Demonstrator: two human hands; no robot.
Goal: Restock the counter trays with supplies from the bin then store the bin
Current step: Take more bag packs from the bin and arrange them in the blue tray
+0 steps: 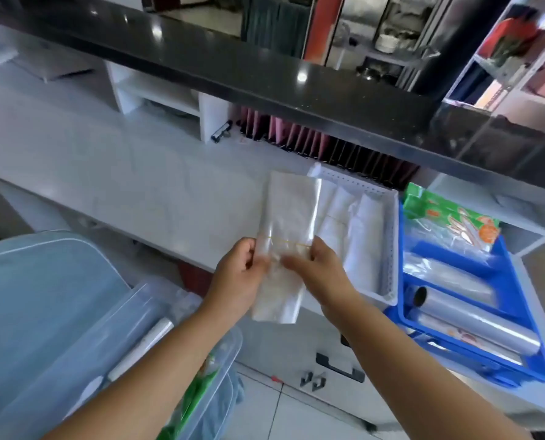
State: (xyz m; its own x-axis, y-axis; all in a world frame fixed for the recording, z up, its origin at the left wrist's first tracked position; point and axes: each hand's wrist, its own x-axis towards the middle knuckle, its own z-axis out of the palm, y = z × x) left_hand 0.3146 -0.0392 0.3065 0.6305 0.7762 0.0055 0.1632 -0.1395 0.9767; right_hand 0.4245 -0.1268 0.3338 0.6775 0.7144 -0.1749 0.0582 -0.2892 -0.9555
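Hands: L (236, 274) + R (320, 269) grip bag bundle (284, 223); no legible txt.

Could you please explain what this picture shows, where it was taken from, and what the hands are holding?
There is no machine here: a person wears a camera on the head, looking down at their own bare arms. The left hand and right hand together hold a bundle of clear plastic bags, tied with a yellow rubber band. On the pale counter sit a white tray with more bags and a blue tray with rolls of clear film. Lower left is the clear storage bin the supplies come from.
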